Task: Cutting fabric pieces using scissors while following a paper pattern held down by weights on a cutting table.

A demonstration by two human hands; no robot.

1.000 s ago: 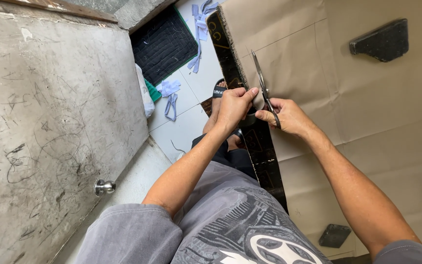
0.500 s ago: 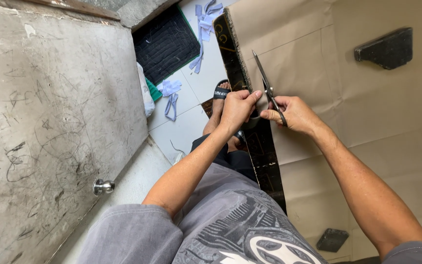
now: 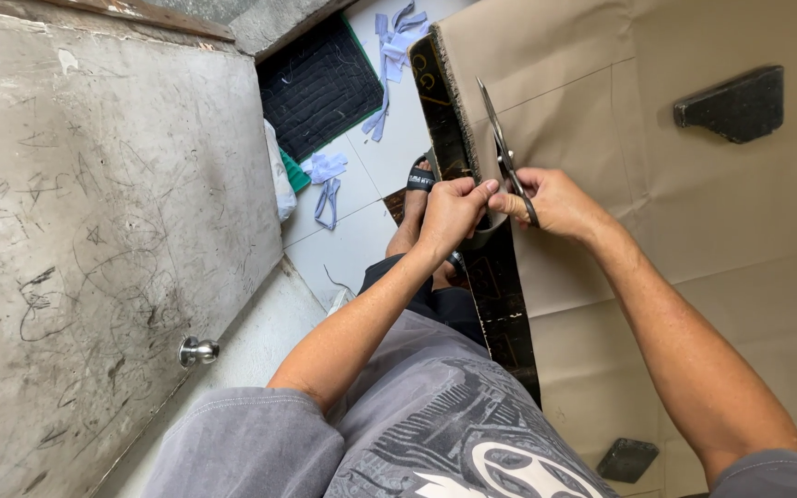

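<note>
We see the scissors (image 3: 506, 157) in the right hand (image 3: 555, 201), on the sheet (image 3: 694, 231); left hand (image 3: 449, 214) just beside, door (image 3: 94, 240) far left.

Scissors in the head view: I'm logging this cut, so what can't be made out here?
- Scissors: handles hidden inside the right hand.
- Dark strip: the part in the left hand grip is covered by fingers.
- Foot in sandal: partly behind the left hand.
- Small dark block: too small to identify.
</note>
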